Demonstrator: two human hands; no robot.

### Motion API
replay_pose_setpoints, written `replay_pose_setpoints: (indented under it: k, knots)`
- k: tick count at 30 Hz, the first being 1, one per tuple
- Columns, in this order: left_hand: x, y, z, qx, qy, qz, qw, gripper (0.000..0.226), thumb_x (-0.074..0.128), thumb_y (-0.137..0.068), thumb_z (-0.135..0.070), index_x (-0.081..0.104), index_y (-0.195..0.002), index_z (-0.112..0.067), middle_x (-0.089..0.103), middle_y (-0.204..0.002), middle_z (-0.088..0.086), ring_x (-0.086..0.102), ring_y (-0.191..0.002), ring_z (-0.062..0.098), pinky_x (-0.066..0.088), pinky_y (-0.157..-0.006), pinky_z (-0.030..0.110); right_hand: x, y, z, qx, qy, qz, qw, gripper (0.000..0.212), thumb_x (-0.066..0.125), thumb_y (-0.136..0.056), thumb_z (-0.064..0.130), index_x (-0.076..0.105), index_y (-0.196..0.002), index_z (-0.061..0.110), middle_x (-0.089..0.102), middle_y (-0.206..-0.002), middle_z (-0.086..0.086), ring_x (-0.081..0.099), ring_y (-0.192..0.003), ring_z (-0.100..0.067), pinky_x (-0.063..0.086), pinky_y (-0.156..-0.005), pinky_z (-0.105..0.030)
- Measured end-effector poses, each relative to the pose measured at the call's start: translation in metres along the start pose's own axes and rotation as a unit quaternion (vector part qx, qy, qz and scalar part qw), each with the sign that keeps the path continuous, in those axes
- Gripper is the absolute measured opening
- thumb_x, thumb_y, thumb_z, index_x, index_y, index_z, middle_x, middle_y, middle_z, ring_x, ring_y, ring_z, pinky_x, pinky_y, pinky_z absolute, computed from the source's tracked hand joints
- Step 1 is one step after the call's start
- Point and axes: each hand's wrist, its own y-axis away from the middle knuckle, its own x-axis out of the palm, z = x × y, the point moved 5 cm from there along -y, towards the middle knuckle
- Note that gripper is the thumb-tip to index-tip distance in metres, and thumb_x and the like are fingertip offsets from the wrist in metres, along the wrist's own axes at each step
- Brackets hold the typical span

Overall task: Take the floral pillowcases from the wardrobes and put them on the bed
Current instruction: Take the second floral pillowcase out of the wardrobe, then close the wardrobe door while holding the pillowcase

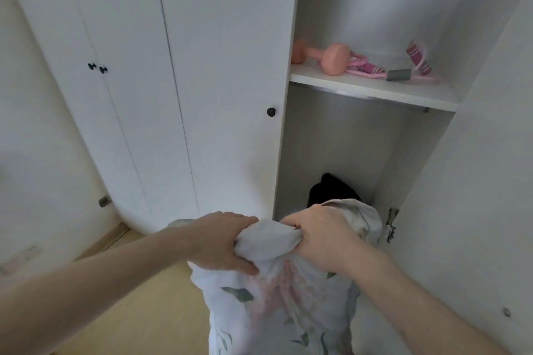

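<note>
A white floral pillowcase [277, 305] with pink blooms and green leaves hangs bunched in front of the open wardrobe [331, 153]. My left hand [222, 242] grips its gathered top edge on the left. My right hand [320, 236] grips the same edge on the right, and more floral fabric drapes over it towards the wardrobe. The cloth falls down past the bottom of the view. The bed is out of sight.
A shelf [372, 89] in the open compartment carries a pink dumbbell [320, 56] and pink exercise bands [403, 69]. A dark item [331, 190] lies low inside. The open door [476, 196] stands at right. Closed doors with black knobs [270, 112] fill the left.
</note>
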Motion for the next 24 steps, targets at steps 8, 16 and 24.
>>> replay_pose_setpoints:
  k: [8,16,24]
  knots:
    - [0.012,0.054,-0.029,-0.077,0.005,-0.069,0.995,0.02,0.07,-0.084,-0.057,0.056,-0.089,-0.043,0.066,-0.079,-0.021,0.059,-0.076,0.004,0.046,-0.07,0.027,-0.001,0.039,0.024,-0.068,-0.064,0.06,0.994,0.05,0.072,-0.084,0.044,0.059,-0.132,0.04,0.068,-0.11,0.017,0.063,-0.101,-0.008,0.048,-0.081,-0.026]
    - [-0.003,0.118,-0.07,-0.17,-0.003,-0.089,0.981,0.027,0.073,-0.079,-0.061,0.062,-0.085,-0.037,0.067,-0.079,-0.017,0.06,-0.075,0.003,0.051,-0.072,0.032,-0.034,0.098,0.036,-0.204,-0.144,-0.026,0.968,0.064,0.077,-0.085,0.051,0.05,-0.143,0.043,0.05,-0.144,0.026,0.055,-0.12,0.001,0.043,-0.108,-0.03]
    - [-0.005,0.154,-0.089,-0.23,0.006,-0.115,0.966,0.032,0.078,-0.073,-0.062,0.068,-0.089,-0.037,0.07,-0.084,-0.019,0.063,-0.078,0.0,0.049,-0.073,0.028,-0.127,0.198,0.014,-0.341,-0.24,-0.413,0.81,0.029,0.073,-0.086,-0.011,0.072,-0.111,0.004,0.064,-0.131,-0.014,0.064,-0.12,-0.009,0.049,-0.101,-0.021]
